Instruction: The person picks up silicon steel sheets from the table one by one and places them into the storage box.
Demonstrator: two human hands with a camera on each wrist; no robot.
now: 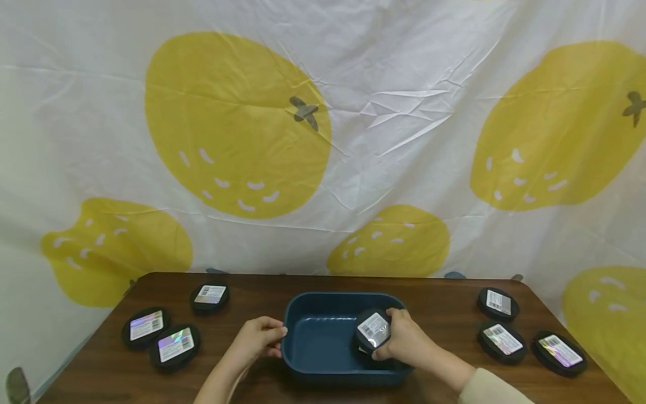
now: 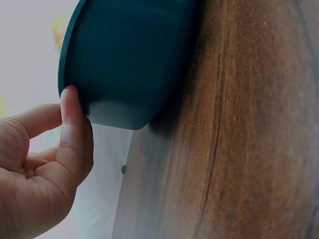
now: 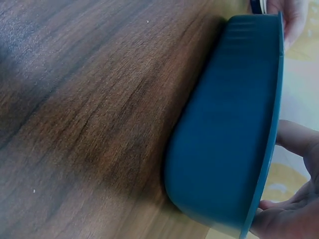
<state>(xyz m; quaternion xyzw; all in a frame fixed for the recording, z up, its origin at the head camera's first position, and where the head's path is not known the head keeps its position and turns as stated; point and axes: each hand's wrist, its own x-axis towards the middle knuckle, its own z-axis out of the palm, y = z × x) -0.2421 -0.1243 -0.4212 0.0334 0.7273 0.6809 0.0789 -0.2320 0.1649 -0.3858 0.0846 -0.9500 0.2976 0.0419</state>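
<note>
A dark blue rectangular plastic bin stands on the table in the head view. My left hand pinches the bin's left rim between thumb and fingers; the left wrist view shows the same fingers at the rim. Over the right part of the bin, my right hand grips a flat round black container with a white barcode label, tilted. A sliver of another white label shows just under it, mostly covered. In the right wrist view the bin wall hides what the right hand holds.
Three similar black containers lie at the table's left, one farther back and two close together. Three more lie at the right, one of them nearest the edge. A lemon-print cloth hangs behind the wooden table.
</note>
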